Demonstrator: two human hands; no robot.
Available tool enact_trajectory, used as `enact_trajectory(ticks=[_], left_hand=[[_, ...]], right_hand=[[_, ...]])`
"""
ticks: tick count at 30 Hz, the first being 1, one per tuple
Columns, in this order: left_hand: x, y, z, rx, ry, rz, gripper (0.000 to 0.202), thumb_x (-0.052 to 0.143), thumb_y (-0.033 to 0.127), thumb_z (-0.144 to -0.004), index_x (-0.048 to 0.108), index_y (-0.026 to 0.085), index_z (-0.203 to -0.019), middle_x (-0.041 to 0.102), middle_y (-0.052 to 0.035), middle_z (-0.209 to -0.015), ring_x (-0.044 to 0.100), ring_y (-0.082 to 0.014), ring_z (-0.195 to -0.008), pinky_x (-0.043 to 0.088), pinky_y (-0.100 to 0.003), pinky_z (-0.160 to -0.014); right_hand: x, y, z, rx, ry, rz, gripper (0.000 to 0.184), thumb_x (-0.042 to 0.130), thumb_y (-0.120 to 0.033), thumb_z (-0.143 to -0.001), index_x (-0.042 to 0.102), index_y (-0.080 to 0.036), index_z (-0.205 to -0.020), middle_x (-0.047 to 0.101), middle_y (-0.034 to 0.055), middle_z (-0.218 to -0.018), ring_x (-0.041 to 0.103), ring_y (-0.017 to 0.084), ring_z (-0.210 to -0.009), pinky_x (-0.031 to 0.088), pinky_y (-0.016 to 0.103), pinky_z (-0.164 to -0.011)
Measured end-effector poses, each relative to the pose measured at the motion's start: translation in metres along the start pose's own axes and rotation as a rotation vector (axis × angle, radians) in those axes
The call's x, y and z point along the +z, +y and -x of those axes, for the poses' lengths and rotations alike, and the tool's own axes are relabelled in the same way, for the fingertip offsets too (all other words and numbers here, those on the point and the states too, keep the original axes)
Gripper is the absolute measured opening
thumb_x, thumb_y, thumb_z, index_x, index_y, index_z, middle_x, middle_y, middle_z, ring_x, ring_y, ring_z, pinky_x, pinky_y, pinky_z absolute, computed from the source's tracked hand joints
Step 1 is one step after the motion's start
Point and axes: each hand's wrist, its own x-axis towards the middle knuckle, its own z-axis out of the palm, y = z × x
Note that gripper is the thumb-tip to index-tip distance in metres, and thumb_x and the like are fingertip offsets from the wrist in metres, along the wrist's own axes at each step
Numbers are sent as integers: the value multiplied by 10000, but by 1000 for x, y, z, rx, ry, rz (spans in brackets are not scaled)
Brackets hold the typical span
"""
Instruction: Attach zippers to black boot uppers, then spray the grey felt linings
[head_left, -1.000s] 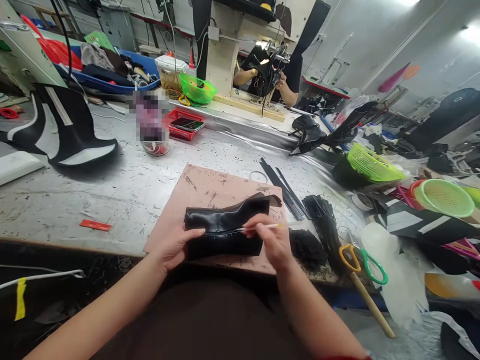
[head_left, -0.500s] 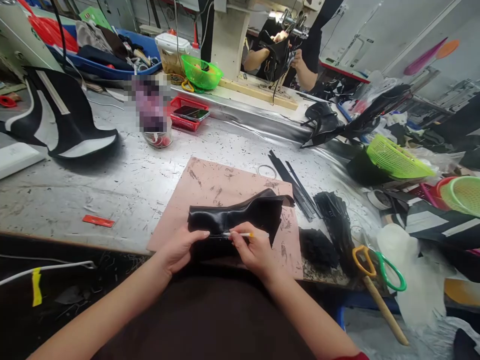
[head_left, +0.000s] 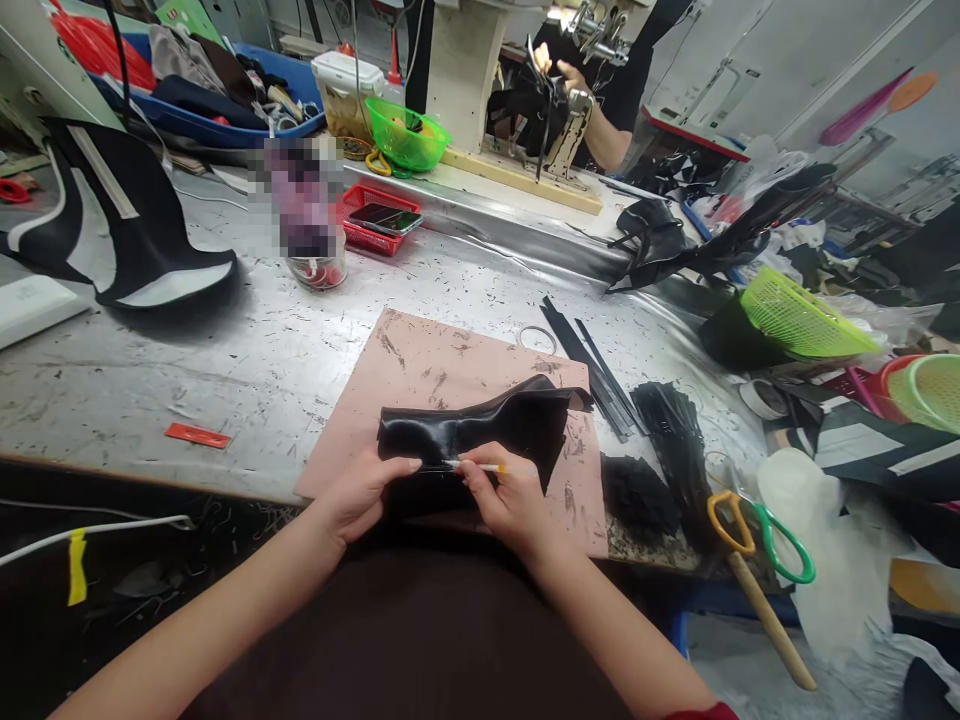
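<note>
On pink board [head_left: 427,365], at its near edge: black leather piece [head_left: 480,432] lay, long axis left-right. Left hand [head_left: 358,497] pinched its left end; right hand [head_left: 512,503], nearer middle, gripped thin white stick [head_left: 480,467], tip pointing left along lower seam
</note>
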Motion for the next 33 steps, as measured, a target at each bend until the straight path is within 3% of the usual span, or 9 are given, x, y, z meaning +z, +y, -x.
enact_trajectory(ticks=[14, 25, 33], left_hand=[[2, 1, 1, 17, 7, 3, 359, 733, 206, -574, 616, 161, -910, 690, -36, -872, 623, -206, -893, 480, -274, -796], [1, 0, -1, 15, 2, 22, 390, 740, 207, -569, 619, 148, -935, 689, -61, -902, 607, -254, -970, 455, -354, -891], [0, -1, -2, -2, 8, 16, 390, 738, 213, -571, 620, 151, -938, 688, -62, -920, 602, -249, -985, 477, -330, -860]], right_hand=[[0, 0, 0, 14, 2, -28, 153, 473, -250, -850, 559, -196, -735, 641, 16, -635, 616, 132, -554, 475, 227, -528], [-1, -1, 0, 23, -1, -100, 153, 479, -242, -843, 552, -196, -718, 633, 5, -601, 600, 120, -521, 466, 218, -510], [-5, 3, -2, 85, 83, -50, 162, 463, -251, -852, 538, -198, -719, 628, 4, -613, 598, 120, -524, 464, 220, -512]])
